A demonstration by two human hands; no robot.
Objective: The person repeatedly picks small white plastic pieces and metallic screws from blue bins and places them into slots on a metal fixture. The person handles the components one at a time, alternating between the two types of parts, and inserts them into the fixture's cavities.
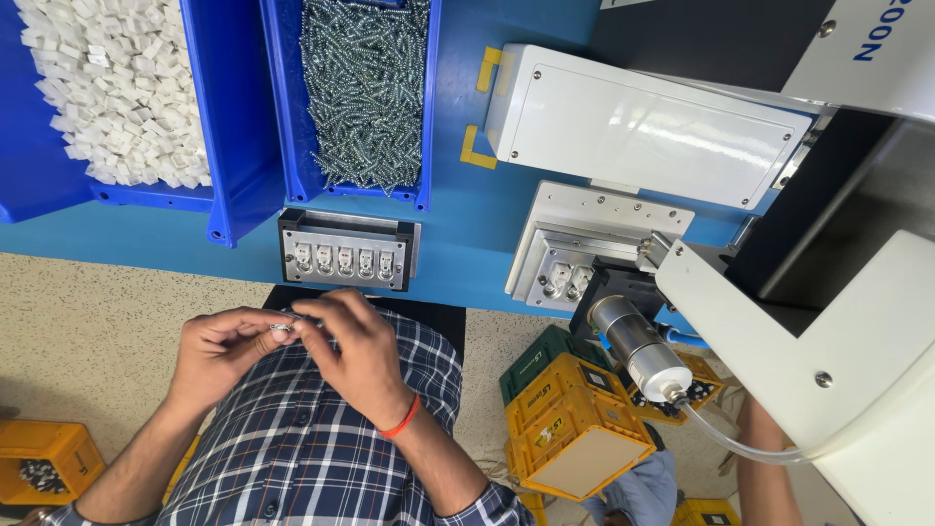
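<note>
Left hand [216, 353] and right hand [358, 353] pinch one small metal part [283, 331] between closed fingertips. Beyond: blue bin of screws [365, 93], blue bin of white pieces [117, 88], metal fixture [346, 251].

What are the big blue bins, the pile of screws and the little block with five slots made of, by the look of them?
Blue bins: likely moulded plastic, smooth with an even colour.
Pile of silver screws: metal, bright and glinting.
Grey five-slot block: probably machined aluminium, matte grey with crisp edges and corner bolts.
</note>
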